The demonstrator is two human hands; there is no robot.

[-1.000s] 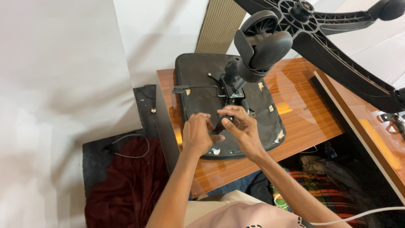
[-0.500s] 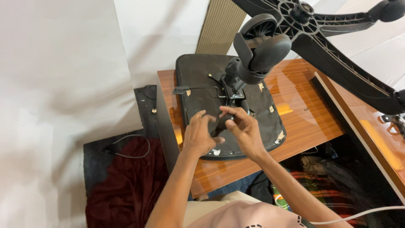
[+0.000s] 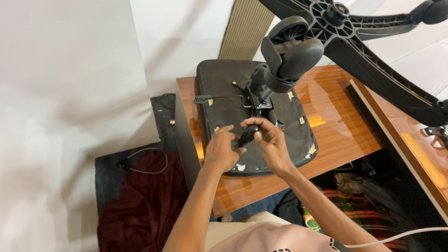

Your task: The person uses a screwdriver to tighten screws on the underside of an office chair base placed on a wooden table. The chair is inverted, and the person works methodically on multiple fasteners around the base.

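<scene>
Both hands met on one small dark knob-like part [image 3: 247, 136] at the underside of the upturned office-chair seat [image 3: 219, 84]. The right hand [image 3: 273, 145] pinched it between thumb and fingertips, closed narrowly around it; the left hand [image 3: 223, 148] curled in from the other side, fingertips touching the same part. What exactly the part was could not be told, since the fingers hid most of it.

It sat just below the metal tilt mechanism [image 3: 259, 103], where the chair column rose toward the star base [image 3: 368, 35] and a caster [image 3: 291, 46] that hung over the hands. A thin lever [image 3: 219, 98] stuck out to the left.

The seat lay on a glossy wooden table [image 3: 336, 126], its near edge close to the table's front edge. In my judgement, a hard twist might have slid the seat on that slick surface, and the top-heavy base could have tipped over. The small part could also have slipped from the pinch and fallen to the dark red cloth [image 3: 140, 205] on the floor.
</scene>
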